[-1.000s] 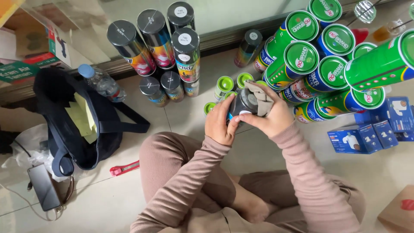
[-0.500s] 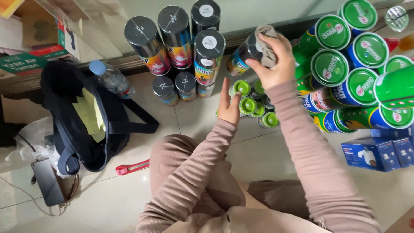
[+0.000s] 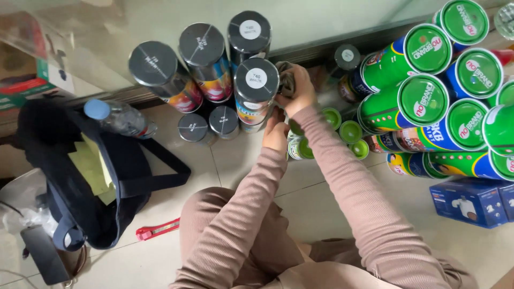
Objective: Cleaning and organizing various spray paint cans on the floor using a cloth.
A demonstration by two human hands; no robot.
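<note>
My right hand [image 3: 297, 88] has its fingers closed around a grey cloth [image 3: 285, 77], pressing it against the side of the front black-capped spray can [image 3: 256, 93]. My left hand [image 3: 276, 134] sits just below, at six o'clock of the can, fingers curled loosely by its base; whether they grip it I cannot tell. At three o'clock lie small green-capped cans [image 3: 326, 131], then big green-lidded tins [image 3: 428, 99]. At nine o'clock, more black-capped cans [image 3: 179, 72]. Wiping looks midway, I judge.
</note>
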